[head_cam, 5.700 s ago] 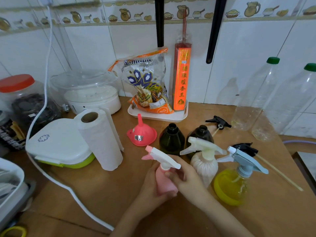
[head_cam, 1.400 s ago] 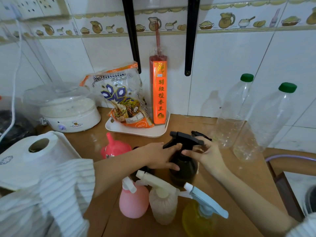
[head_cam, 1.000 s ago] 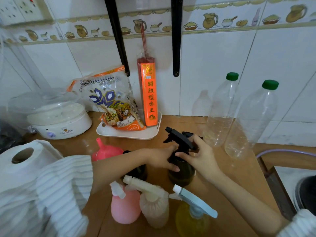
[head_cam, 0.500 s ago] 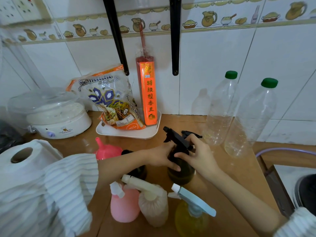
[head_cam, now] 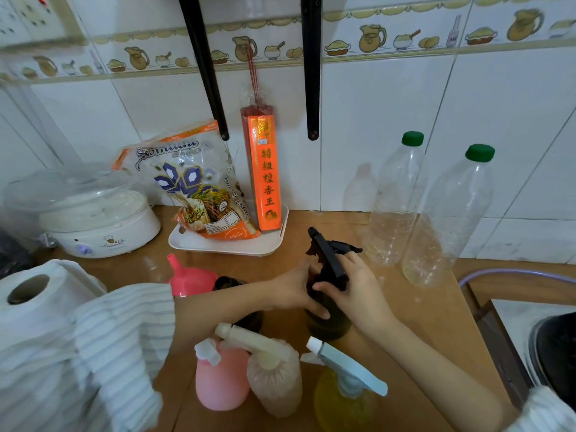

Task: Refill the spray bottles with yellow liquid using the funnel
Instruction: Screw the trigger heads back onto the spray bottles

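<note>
A dark spray bottle [head_cam: 327, 322] stands mid-counter. My left hand [head_cam: 296, 289] grips its body while my right hand [head_cam: 358, 291] grips the black trigger head [head_cam: 325, 255] at its neck. A second dark bottle [head_cam: 246, 307] without a head is half hidden behind my left forearm. The pink funnel [head_cam: 190, 275] lies upside down to the left. Near the front edge stand a pink spray bottle [head_cam: 221, 381], a whitish spray bottle [head_cam: 274, 381] and a yellow spray bottle [head_cam: 346, 400] with a light blue head. Two clear plastic bottles [head_cam: 396, 207] [head_cam: 448, 219] with green caps lean on the wall.
A white tray [head_cam: 230, 244] at the back holds a snack bag and an orange incense pack. A white cooker [head_cam: 96, 222] and a paper roll [head_cam: 34, 304] sit at the left. A stove edge [head_cam: 530, 338] lies at the right. Two black bars hang overhead.
Earlier both hands held the pink bottle; now they hold the dark bottle. Over the last second the black head has turned under my right hand while the bottle stays in place.
</note>
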